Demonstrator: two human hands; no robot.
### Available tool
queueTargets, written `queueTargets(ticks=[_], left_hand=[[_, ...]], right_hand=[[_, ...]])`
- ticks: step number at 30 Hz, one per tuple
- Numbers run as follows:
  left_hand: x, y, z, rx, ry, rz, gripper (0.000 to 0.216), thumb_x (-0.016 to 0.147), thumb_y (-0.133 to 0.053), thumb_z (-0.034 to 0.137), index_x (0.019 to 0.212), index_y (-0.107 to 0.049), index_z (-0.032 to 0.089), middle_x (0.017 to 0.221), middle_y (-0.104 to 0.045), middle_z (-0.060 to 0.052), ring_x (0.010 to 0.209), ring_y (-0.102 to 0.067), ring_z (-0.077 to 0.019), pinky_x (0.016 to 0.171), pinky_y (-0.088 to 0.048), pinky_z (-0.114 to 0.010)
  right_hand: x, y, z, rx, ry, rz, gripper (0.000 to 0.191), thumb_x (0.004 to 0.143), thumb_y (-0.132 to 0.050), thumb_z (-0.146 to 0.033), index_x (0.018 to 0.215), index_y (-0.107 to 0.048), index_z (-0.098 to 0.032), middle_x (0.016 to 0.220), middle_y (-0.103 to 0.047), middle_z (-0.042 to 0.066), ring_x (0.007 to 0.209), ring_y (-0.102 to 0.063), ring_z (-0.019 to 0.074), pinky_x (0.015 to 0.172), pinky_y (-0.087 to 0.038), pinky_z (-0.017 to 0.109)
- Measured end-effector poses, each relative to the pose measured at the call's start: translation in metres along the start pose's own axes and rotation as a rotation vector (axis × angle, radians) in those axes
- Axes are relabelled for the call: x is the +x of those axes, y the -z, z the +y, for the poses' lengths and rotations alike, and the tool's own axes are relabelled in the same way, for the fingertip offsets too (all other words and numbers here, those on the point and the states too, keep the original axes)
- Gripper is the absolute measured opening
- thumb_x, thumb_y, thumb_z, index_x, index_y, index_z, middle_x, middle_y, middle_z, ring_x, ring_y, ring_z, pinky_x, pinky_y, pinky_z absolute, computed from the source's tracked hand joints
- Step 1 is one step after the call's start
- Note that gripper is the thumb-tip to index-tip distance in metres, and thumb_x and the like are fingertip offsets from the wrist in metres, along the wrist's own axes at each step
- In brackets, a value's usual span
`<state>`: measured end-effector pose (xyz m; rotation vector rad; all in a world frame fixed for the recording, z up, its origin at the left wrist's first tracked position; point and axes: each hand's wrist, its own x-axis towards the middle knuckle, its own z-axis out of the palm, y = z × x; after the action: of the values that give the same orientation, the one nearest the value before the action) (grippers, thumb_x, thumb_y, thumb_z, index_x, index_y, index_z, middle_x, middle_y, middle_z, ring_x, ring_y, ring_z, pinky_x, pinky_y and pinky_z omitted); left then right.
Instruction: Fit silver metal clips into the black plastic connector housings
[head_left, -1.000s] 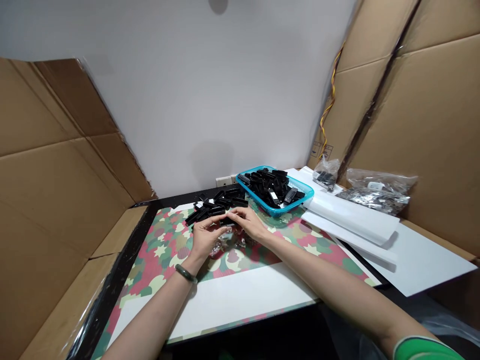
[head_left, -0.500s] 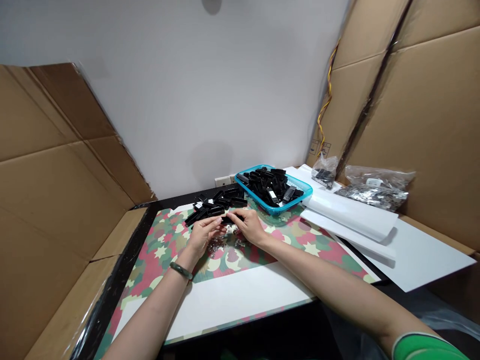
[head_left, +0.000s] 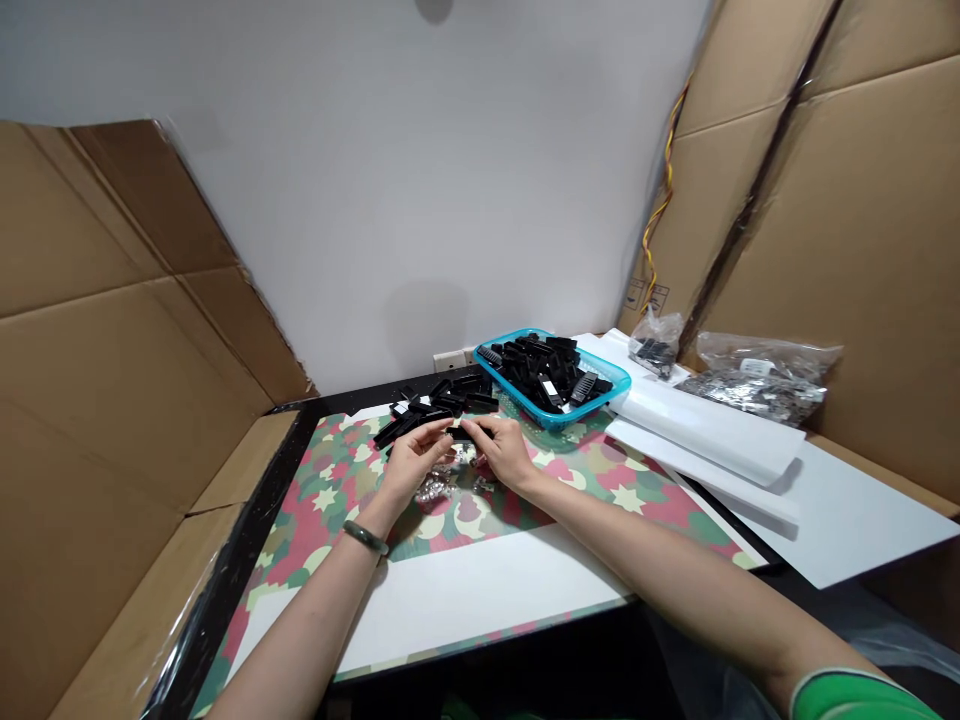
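Note:
Between my two hands is a small black plastic piece (head_left: 458, 434), held just above the table. My left hand (head_left: 414, 458) pinches its left end, and my right hand (head_left: 498, 447) grips its right end with thumb and fingers. Small shiny metal bits (head_left: 435, 486) lie on the patterned sheet under and between the hands. Just beyond the fingers lies a loose pile of similar black plastic pieces (head_left: 439, 403). Fingers partly cover the held piece, so its details cannot be made out.
A blue basket (head_left: 553, 420) heaped with black pieces stands behind my right hand. To the right are rolled white sheets (head_left: 709, 425), a clear bag of small metal parts (head_left: 757, 385) and a smaller bag (head_left: 655, 345). Cardboard (head_left: 97, 300) stands at left, more cardboard (head_left: 855, 220) at right.
The left fingers have shifted on the black piece, and more of it now shows between the hands. The whole view has moved slightly; the pile and basket look unchanged.

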<state>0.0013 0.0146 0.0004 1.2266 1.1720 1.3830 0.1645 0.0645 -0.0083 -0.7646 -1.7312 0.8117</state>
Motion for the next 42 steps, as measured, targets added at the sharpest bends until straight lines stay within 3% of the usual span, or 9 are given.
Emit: queueTargets(ticks=[2, 5, 9, 13, 18, 24, 35, 42], left_hand=[[0.001, 0.0, -0.001, 0.007, -0.02, -0.022, 0.052, 0.06, -0.089, 0.035, 0.107, -0.075, 0.019, 0.086, -0.075, -0.006, 0.071, -0.067, -0.0172, 0.068, -0.057, -0.03], [0.0, 0.0, -0.002, 0.004, -0.043, -0.006, 0.041, 0.06, -0.088, 0.032, 0.097, -0.077, 0.017, 0.089, -0.075, -0.007, 0.075, -0.068, -0.0181, 0.069, -0.057, -0.03], [-0.001, 0.001, 0.001, -0.043, -0.027, -0.007, 0.037, 0.058, -0.089, 0.034, 0.09, -0.079, 0.017, 0.093, -0.076, -0.008, 0.078, -0.068, -0.0198, 0.072, -0.057, -0.032], [-0.003, 0.001, 0.007, -0.099, 0.021, -0.032, 0.04, 0.057, -0.09, 0.035, 0.091, -0.079, 0.017, 0.097, -0.077, -0.011, 0.085, -0.07, -0.0229, 0.078, -0.057, -0.036], [-0.005, 0.0, 0.014, -0.171, 0.048, -0.059, 0.041, 0.055, -0.092, 0.034, 0.089, -0.08, 0.017, 0.097, -0.077, -0.011, 0.086, -0.07, -0.0226, 0.08, -0.055, -0.034], [-0.008, -0.001, 0.019, -0.142, 0.043, -0.099, 0.04, 0.058, -0.09, 0.037, 0.091, -0.08, 0.015, 0.095, -0.077, -0.011, 0.085, -0.069, -0.023, 0.081, -0.054, -0.035], [-0.008, 0.004, 0.02, 0.021, -0.079, -0.14, 0.037, 0.066, -0.085, 0.04, 0.094, -0.08, 0.017, 0.101, -0.078, -0.011, 0.092, -0.07, -0.0276, 0.084, -0.053, -0.037], [-0.013, 0.004, 0.027, 0.066, -0.116, -0.142, 0.035, 0.068, -0.083, 0.04, 0.095, -0.08, 0.018, 0.099, -0.078, -0.01, 0.088, -0.069, -0.0252, 0.08, -0.053, -0.034]], right_hand=[[0.0, -0.001, 0.0, 0.033, -0.034, -0.007, 0.039, 0.093, -0.051, -0.051, 0.077, -0.069, -0.021, 0.063, -0.065, 0.002, 0.059, -0.058, 0.0187, 0.06, -0.041, 0.03], [-0.001, -0.001, -0.002, 0.041, -0.034, -0.028, 0.03, 0.094, -0.051, -0.045, 0.087, -0.067, -0.02, 0.075, -0.068, 0.003, 0.065, -0.06, 0.0186, 0.063, -0.044, 0.029], [-0.002, 0.004, -0.011, -0.063, 0.188, 0.05, 0.02, 0.094, -0.052, -0.037, 0.095, -0.065, -0.021, 0.094, -0.068, 0.008, 0.086, -0.062, 0.0223, 0.08, -0.047, 0.035], [-0.005, 0.01, -0.018, -0.114, 0.462, 0.004, 0.014, 0.093, -0.055, -0.029, 0.097, -0.067, -0.024, 0.094, -0.071, 0.008, 0.091, -0.06, 0.0251, 0.086, -0.046, 0.042], [-0.01, 0.007, -0.015, -0.223, 0.57, -0.055, 0.015, 0.091, -0.056, -0.023, 0.099, -0.069, -0.027, 0.096, -0.075, 0.004, 0.095, -0.06, 0.0259, 0.088, -0.044, 0.044], [-0.006, 0.005, -0.013, -0.238, 0.692, -0.012, 0.014, 0.093, -0.054, -0.019, 0.097, -0.067, -0.021, 0.092, -0.076, 0.005, 0.09, -0.059, 0.0237, 0.081, -0.047, 0.041], [-0.007, 0.005, -0.015, -0.277, 0.76, 0.006, 0.017, 0.093, -0.055, -0.016, 0.107, -0.063, -0.021, 0.093, -0.075, 0.004, 0.091, -0.058, 0.0232, 0.084, -0.044, 0.04], [-0.007, 0.004, -0.015, -0.271, 0.772, -0.007, 0.023, 0.094, -0.052, -0.014, 0.114, -0.062, -0.021, 0.095, -0.074, 0.005, 0.094, -0.057, 0.0239, 0.084, -0.044, 0.04]])
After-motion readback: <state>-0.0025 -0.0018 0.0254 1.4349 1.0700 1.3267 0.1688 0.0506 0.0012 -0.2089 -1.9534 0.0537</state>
